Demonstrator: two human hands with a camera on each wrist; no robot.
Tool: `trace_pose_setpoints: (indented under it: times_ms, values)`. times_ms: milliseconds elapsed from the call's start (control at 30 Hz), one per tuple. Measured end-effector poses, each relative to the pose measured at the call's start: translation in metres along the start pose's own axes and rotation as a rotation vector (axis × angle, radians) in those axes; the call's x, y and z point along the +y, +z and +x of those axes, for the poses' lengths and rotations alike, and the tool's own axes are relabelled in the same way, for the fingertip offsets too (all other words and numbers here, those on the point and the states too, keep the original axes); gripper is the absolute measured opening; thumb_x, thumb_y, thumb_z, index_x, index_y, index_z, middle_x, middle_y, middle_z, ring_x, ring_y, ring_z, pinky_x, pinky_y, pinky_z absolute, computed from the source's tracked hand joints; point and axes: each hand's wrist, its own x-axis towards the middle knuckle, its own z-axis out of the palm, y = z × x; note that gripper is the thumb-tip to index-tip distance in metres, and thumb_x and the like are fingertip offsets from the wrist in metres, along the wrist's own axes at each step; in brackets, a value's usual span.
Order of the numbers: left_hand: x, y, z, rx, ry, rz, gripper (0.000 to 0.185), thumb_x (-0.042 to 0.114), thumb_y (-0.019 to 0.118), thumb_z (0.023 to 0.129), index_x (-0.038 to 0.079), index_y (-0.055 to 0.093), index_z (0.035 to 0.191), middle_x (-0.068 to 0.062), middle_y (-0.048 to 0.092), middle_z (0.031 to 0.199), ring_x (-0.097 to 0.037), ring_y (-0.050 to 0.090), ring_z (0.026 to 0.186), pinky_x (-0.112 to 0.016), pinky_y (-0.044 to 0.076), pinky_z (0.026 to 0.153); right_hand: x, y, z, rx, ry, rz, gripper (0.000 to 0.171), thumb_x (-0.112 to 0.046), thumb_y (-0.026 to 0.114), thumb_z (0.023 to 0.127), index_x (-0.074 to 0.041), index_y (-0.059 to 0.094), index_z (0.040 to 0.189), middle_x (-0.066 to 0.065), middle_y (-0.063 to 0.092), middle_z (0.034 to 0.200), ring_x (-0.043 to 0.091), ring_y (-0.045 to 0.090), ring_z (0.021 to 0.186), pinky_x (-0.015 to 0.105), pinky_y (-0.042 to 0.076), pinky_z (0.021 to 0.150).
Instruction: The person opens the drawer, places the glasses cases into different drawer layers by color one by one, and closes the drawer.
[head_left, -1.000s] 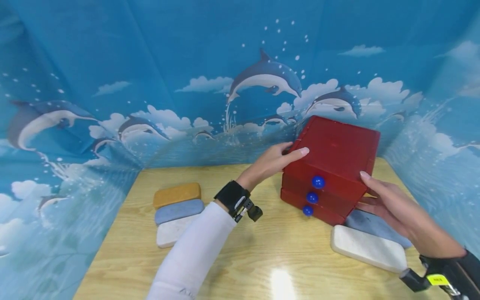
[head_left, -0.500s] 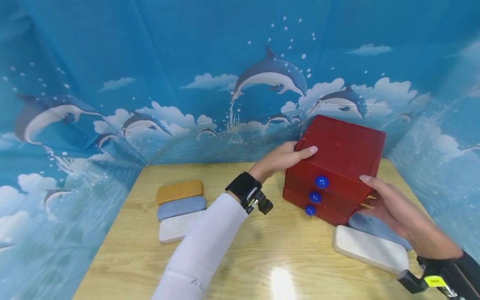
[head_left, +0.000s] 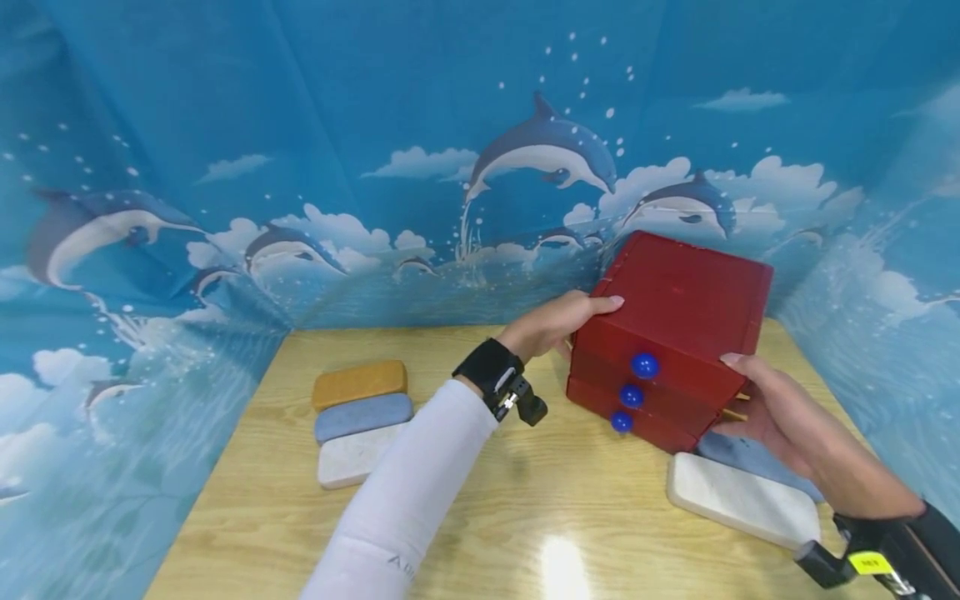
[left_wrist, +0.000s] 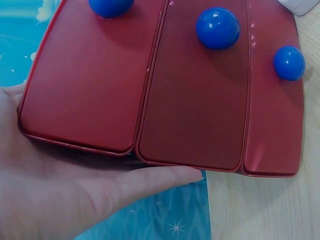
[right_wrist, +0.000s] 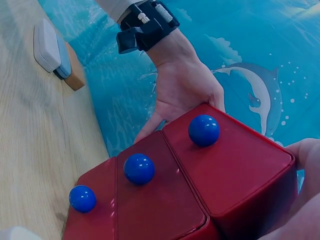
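Observation:
A red chest [head_left: 675,308] with three drawers and blue knobs [head_left: 645,365] sits tilted at the back right of the wooden table [head_left: 525,517]. My left hand [head_left: 555,323] grips its left side, thumb tip on the top edge. In the left wrist view the left hand's palm and fingers [left_wrist: 60,200] lie along the side of the chest [left_wrist: 190,100]. My right hand [head_left: 772,408] holds the right side, thumb at the front top corner. The right wrist view shows the chest's drawer fronts [right_wrist: 235,170], the left hand [right_wrist: 182,95] behind them and the right hand [right_wrist: 300,220] at the frame's edge.
Three flat cases lie side by side at the left: orange [head_left: 358,383], grey-blue [head_left: 363,416] and white [head_left: 352,454]. A white case [head_left: 742,500] and a grey-blue one [head_left: 757,462] lie at the right, under my right hand. Dolphin-print cloth walls close in the table.
The chest has shifted slightly up and right between both hands. My left thumb has drawn back from the top face to its edge. The right hand stays on the right side.

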Motion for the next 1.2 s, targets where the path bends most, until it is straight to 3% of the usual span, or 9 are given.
trace_pose_setpoints:
  times_ms: [233,533,867,1200]
  values:
    - [-0.006,0.001,-0.004,-0.011,0.021,0.018,0.045,0.056,0.046,0.106,0.019,0.07,0.116,-0.001,0.074,0.113,-0.019,0.071,0.105,-0.058,0.052,0.104,0.001,-0.004,0.0,-0.013,0.001,0.026,0.032,-0.033,0.04,0.111,-0.038,0.036,0.142,-0.017,0.058,0.13,0.013,0.063,0.11,0.045,0.063,0.084]
    - [-0.011,-0.004,-0.013,-0.026,0.039,-0.009,0.044,0.054,0.045,0.108,0.018,0.064,0.126,-0.005,0.073,0.115,-0.025,0.071,0.103,-0.059,0.055,0.1,-0.001,-0.007,0.006,-0.063,0.007,0.106,0.027,-0.034,0.035,0.112,-0.033,0.045,0.137,-0.018,0.062,0.128,0.012,0.063,0.11,0.045,0.062,0.085]
    - [-0.022,-0.011,-0.017,-0.088,0.034,-0.031,0.045,0.055,0.046,0.107,0.02,0.057,0.133,-0.006,0.068,0.123,-0.028,0.069,0.109,-0.061,0.054,0.103,-0.004,-0.008,0.01,-0.06,0.038,0.009,0.027,-0.04,0.037,0.111,-0.033,0.046,0.136,-0.019,0.063,0.127,0.012,0.064,0.111,0.046,0.062,0.086]
    - [-0.032,-0.023,-0.024,-0.09,0.04,-0.032,0.05,0.055,0.046,0.106,0.019,0.053,0.14,-0.009,0.066,0.128,-0.033,0.073,0.108,-0.063,0.055,0.099,-0.01,-0.003,0.023,-0.096,0.029,-0.052,0.04,-0.039,0.039,0.11,-0.031,0.032,0.149,-0.015,0.058,0.134,0.018,0.061,0.117,0.05,0.061,0.09]
